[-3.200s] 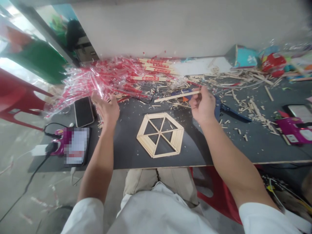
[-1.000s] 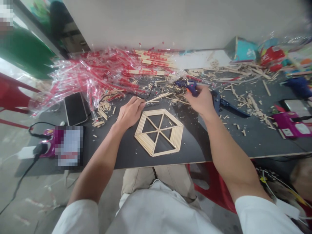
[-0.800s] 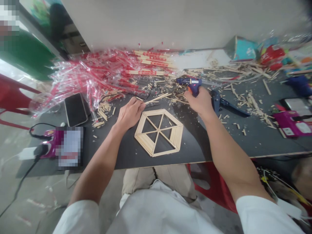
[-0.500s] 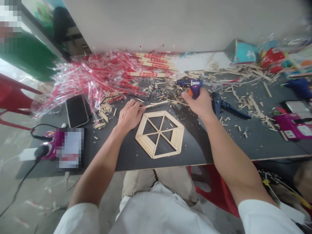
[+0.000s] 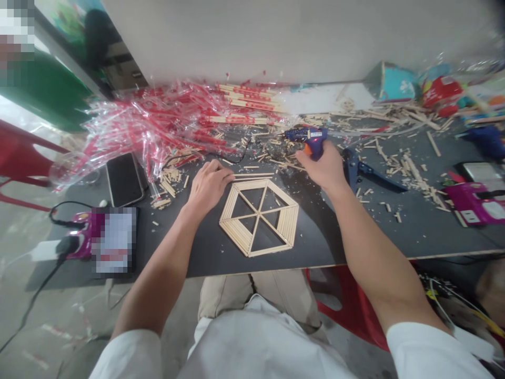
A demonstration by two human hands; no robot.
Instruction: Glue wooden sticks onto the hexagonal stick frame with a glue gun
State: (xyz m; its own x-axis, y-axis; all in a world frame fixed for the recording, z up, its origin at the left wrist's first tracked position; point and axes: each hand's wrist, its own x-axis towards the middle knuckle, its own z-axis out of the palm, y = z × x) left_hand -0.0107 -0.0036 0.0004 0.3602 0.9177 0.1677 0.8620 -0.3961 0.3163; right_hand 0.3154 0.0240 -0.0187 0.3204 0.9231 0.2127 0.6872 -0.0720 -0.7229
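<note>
My right hand (image 5: 325,166) is closed around the handle of a blue hot glue gun (image 5: 305,135); its nozzle points left, above the table, and a red light glows on its body. My left hand (image 5: 211,183) has its fingers curled together over the left ends of two thin wooden sticks (image 5: 258,175), which lie nearly level side by side. Just in front of these sticks, flat on the table, rests a hexagonal wooden-stick frame (image 5: 258,213) with spokes meeting in the middle. Several rows of sticks fill parts of its outer sections.
Red-and-clear wrappers (image 5: 158,116) pile up at the back left. A phone (image 5: 125,180) lies left of my left hand. Blue cutters (image 5: 366,172) lie right of my right hand, among stick offcuts (image 5: 414,173). Purple power strips (image 5: 475,205) sit at both sides.
The sticks at my left hand have turned from slanting to nearly level and now show as two separate sticks. My right hand and the glue gun have hardly moved.
</note>
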